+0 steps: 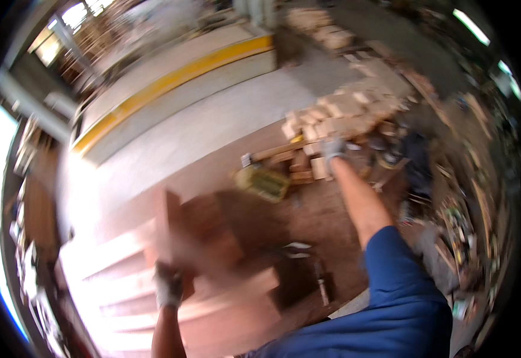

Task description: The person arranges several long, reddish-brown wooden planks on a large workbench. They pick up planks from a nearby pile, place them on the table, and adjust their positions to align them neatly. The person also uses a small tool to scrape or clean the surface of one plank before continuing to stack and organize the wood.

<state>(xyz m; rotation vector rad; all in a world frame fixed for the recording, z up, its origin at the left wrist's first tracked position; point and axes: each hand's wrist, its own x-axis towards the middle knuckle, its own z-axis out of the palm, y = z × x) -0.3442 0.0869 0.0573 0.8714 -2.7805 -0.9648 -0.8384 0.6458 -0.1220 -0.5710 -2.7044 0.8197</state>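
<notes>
My left hand [169, 285], in a pale work glove, is at the lower left with its fingers closed around a reddish-brown wooden board [168, 218], smeared by motion. Below and around it lies a stack of wooden boards [230, 310] in bright light. My right arm stretches far forward, and the gloved right hand [334, 147] is at the near edge of a pile of pale wood blocks [344, 107]. Its fingers are too blurred to show whether they grip a block.
A yellow-green plastic container [263, 182] sits left of my right hand, beside a long wooden bar [278, 150]. Behind stands a long, low structure with a yellow edge [177, 74]. Scraps and clutter [457, 238] line the right side. A thin tool [321, 283] lies near my body.
</notes>
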